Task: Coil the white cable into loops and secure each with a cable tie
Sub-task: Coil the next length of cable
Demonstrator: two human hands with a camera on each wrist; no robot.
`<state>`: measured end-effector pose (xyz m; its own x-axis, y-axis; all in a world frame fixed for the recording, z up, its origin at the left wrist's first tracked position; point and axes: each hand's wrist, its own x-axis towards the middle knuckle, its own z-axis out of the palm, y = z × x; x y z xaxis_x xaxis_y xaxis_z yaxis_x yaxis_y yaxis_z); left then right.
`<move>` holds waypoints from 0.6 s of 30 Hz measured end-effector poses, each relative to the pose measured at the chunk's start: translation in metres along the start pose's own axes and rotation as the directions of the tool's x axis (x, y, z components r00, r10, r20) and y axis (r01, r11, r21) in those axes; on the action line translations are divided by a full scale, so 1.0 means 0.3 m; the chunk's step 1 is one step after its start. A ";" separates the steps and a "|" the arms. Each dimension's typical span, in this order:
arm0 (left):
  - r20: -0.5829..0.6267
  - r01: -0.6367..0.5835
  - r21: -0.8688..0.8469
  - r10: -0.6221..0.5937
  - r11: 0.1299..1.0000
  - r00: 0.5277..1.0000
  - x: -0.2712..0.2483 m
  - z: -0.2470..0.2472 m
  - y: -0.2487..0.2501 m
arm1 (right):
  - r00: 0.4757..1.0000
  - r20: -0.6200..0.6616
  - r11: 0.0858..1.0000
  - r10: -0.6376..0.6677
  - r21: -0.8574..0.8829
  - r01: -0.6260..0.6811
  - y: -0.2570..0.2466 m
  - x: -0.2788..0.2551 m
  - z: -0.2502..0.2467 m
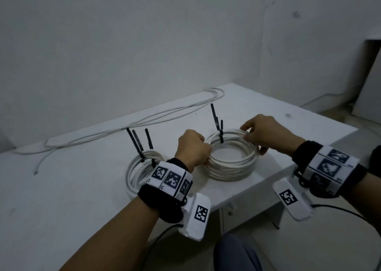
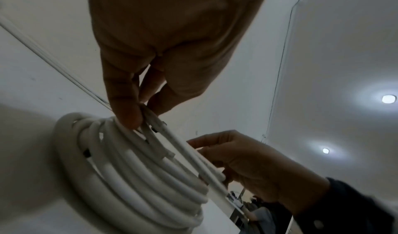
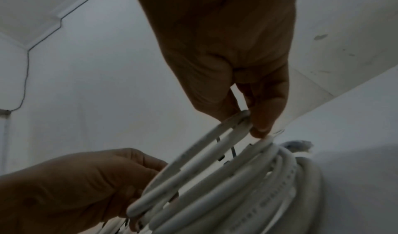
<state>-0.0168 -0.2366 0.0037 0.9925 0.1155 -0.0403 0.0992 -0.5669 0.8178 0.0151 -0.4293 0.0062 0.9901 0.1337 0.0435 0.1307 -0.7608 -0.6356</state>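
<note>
A coil of white cable (image 1: 233, 163) lies on the white table (image 1: 82, 188) between my hands. Black cable ties (image 1: 216, 122) stand up from its far side. My left hand (image 1: 193, 149) pinches the top turns at the coil's left side; the left wrist view shows its fingers (image 2: 127, 116) closed on the strands (image 2: 155, 152). My right hand (image 1: 263, 134) pinches the top turns at the right side, its fingertips (image 3: 262, 127) pressed on the cable (image 3: 215, 169). A second coil (image 1: 140, 167) with several black ties (image 1: 140, 143) sits to the left, partly hidden by my left wrist.
Loose white cable (image 1: 127, 124) runs along the back edge of the table beside the wall, one end (image 1: 36, 172) trailing toward the left. The table's right corner and front edge (image 1: 288, 180) drop off close behind the held coil. Grey wall stands behind.
</note>
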 end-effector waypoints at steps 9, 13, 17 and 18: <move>0.009 -0.063 0.240 0.063 0.969 0.998 0.025 0.036 -0.011 | 0.999 -0.021 0.947 -0.041 -0.320 0.032 0.016 0.031 0.034; 0.024 -0.060 0.284 0.055 0.957 0.998 0.010 0.014 0.016 | 0.999 0.026 0.924 -0.038 -0.381 0.045 0.001 0.034 -0.001; -0.040 -0.136 0.324 0.157 0.936 0.987 0.038 -0.074 0.081 | 0.996 -0.024 0.942 -0.091 -0.325 0.078 -0.048 0.100 -0.062; -0.050 -0.150 0.326 0.176 0.933 0.983 0.062 -0.103 0.099 | 0.994 -0.036 0.962 -0.102 -0.257 0.090 -0.064 0.126 -0.075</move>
<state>0.0024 -0.2262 0.0450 0.9896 0.0546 0.1329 -0.0335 -0.8121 0.5825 0.0513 -0.4237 0.0373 0.9728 0.1876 0.1360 0.2277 -0.8832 -0.4101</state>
